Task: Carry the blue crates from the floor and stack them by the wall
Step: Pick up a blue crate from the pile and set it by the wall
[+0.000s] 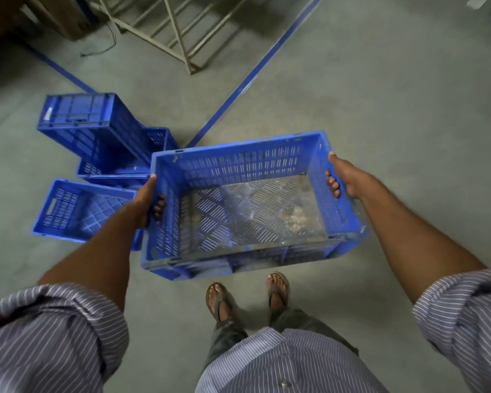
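Observation:
I hold a large blue perforated crate [247, 163] in front of me, above the floor, its open top up and nothing in it. My left hand [149, 201] grips its left end wall, fingers curled through the handle slot. My right hand [342, 177] grips the right end wall the same way. To the left on the floor lie three more blue crates: one upright [65, 205], one partly hidden behind it [111, 167], and one tipped over on top [80, 114].
Blue tape lines [255, 72] run across the grey concrete floor and meet near the crates. A beige metal rack frame [179, 32] stands ahead, with a cardboard box [65, 15] and a loose cable at the far left. My sandalled feet are below the crate.

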Available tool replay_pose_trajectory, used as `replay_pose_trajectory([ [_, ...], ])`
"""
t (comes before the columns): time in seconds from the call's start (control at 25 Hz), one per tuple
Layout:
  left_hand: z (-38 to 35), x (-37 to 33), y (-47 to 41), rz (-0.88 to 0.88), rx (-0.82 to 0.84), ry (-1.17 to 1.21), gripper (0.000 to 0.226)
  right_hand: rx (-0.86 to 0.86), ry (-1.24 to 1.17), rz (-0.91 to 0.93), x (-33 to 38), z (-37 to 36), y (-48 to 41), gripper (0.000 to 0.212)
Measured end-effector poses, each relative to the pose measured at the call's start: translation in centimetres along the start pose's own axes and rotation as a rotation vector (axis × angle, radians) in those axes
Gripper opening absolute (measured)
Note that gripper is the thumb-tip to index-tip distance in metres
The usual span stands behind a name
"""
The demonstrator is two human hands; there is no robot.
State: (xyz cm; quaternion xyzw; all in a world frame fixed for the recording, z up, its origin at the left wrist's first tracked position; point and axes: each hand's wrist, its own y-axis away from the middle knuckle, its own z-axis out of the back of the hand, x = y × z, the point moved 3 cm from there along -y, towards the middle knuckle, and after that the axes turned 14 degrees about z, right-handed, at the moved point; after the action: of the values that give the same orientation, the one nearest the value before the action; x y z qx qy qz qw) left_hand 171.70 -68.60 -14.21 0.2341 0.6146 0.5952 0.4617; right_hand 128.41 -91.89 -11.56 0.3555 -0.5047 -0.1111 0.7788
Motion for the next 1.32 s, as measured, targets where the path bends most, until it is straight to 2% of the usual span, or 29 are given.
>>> replay_pose_trajectory([
  [0.28, -2.4, -2.2, 2.8, 0.006, 0.047, -0.097, 0.062, -0.083, -0.018, -0.041, -0.7, 3.0, 1.8, 0.056],
  [0.44, -3.0, -2.5, 4.7, -0.076, 0.051, -0.147, 0.064, -0.185, -0.046, 0.014, -1.1, 3.7, 6.0, 0.057],
  [0.6, -4.5, -1.8, 6.6, -0.292, -0.016, -0.225, 0.064, -0.475, -0.061, 0.145, -4.8, 4.2, 13.1, 0.061],
  [0.8, -7.2, -0.1, 10.5, -0.615, -0.051, -0.295, 0.069, -0.851, -0.051, 0.199, -12.7, 3.5, 23.6, 0.07],
  [0.96, -12.0, 2.0, 14.6, -0.774, 0.065, -0.436, 0.069, -1.078, -0.193, 0.16, -20.8, 3.8, 31.6, 0.085],
  [1.12, -18.6, 5.6, 17.8, -0.812, 0.226, -0.535, 0.066, -1.275, -0.311, 0.106, -27.7, 4.0, 40.1, 0.082],
  [1.32, -28.4, 14.1, 22.3, -0.805, 0.406, -0.754, 0.064, -1.472, -0.449, -0.007, -36.1, 4.9, 52.3, 0.076],
])
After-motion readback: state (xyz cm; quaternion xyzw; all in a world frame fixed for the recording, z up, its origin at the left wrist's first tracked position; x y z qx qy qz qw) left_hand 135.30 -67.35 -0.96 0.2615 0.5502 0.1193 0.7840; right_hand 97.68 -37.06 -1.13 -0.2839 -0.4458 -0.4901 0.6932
